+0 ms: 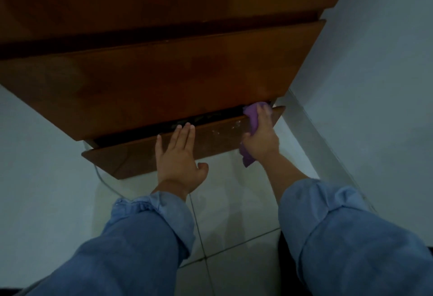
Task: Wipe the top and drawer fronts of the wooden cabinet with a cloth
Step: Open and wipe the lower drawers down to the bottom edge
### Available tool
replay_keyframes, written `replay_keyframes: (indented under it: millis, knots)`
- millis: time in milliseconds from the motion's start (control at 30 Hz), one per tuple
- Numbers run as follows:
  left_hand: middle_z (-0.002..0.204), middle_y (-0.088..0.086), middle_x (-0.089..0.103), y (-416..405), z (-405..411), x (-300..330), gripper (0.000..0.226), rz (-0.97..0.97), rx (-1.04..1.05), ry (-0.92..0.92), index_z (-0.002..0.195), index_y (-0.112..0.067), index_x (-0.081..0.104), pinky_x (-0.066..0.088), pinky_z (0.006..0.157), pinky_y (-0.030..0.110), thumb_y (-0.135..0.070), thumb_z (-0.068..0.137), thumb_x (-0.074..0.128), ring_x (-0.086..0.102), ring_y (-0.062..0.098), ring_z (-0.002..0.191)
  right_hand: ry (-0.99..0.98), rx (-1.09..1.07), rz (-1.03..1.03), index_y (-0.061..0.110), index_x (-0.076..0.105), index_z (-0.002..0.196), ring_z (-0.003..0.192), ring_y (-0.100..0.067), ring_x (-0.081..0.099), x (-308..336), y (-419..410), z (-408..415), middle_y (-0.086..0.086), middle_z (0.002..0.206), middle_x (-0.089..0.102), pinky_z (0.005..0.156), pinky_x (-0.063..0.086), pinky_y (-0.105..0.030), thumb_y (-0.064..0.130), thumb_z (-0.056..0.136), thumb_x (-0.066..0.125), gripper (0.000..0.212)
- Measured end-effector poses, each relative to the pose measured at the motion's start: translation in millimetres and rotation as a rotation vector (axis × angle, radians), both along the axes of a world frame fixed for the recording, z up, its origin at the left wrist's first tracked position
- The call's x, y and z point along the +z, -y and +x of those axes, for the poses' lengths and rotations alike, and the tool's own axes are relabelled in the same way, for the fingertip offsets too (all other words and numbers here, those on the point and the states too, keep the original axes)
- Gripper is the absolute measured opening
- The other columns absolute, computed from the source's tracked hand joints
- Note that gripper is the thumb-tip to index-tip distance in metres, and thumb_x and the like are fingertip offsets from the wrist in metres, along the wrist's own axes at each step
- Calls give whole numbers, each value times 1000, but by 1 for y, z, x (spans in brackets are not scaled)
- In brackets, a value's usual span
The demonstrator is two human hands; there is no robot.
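Down at the bottom drawer point(145, 157) now, so probably near the end. Right hand point(261, 136) grips the cloth point(254, 117) at its right end; left hand point(179, 155) lies flat on the front, fingers straight. White specks still left mid-front.

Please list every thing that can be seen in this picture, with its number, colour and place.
Brown wooden cabinet: one, upper half, against the wall.
Bottom wooden drawer: one, brown, pulled slightly open, pale smears near its right end.
Purple cloth: one, on the drawer's right end.
White tiled floor: below the cabinet.
Pale wall: right side.
Blue denim sleeves: two, bottom.
Left hand: flat on the drawer front.
Right hand: grips the cloth.
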State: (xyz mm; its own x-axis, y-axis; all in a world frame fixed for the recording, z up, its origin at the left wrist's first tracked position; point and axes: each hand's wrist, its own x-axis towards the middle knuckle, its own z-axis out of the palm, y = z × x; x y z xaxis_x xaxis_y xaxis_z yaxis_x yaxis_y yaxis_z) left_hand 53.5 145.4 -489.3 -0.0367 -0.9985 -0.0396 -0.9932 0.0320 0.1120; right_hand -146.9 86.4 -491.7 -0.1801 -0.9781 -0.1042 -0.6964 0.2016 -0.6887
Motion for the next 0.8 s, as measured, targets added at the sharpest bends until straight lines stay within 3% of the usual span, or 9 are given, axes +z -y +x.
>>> replay_keyframes:
  millis: [100, 333, 433, 567, 800]
  knots:
    - [161, -8, -5, 0, -2, 3, 91, 24, 5, -15, 152, -22, -3, -8, 116, 50, -54, 83, 46, -8, 10, 147, -21, 218, 12, 32, 7, 150, 121, -25, 51, 1, -18, 35, 12, 159, 4, 94, 43, -30, 16, 86, 57, 83]
    - [161, 0, -6, -3, 23, 23, 85, 91, -24, 51, 152, -14, -4, -9, 118, 47, -50, 90, 40, -6, 14, 147, -156, 412, 169, 28, 1, 151, 140, -26, 30, 12, -11, 47, 12, 159, -8, 105, 39, -37, 18, 84, 58, 89]
    - [161, 3, -4, -19, 47, 26, 86, 95, 71, 72, 152, -12, -3, -6, 119, 46, -49, 89, 42, -5, 16, 148, -142, 412, 204, 28, 0, 151, 141, -27, 27, 16, -9, 48, 10, 159, -8, 108, 35, -34, 16, 83, 58, 90]
    - [161, 4, -2, -33, 85, 28, 84, 120, 216, 95, 152, -11, -1, -2, 119, 46, -47, 89, 42, -3, 17, 148, -142, 369, 208, 28, 0, 151, 135, -30, 37, 14, -11, 51, 12, 159, -10, 103, 37, -32, 15, 83, 59, 91]
    - [161, -2, -8, -41, 113, 23, 88, 186, 194, 30, 153, -17, -3, -5, 117, 46, -46, 86, 48, -6, 13, 148, -130, 344, 223, 30, -2, 150, 132, -31, 41, 18, -25, 86, 13, 158, -12, 101, 38, -32, 17, 86, 58, 89]
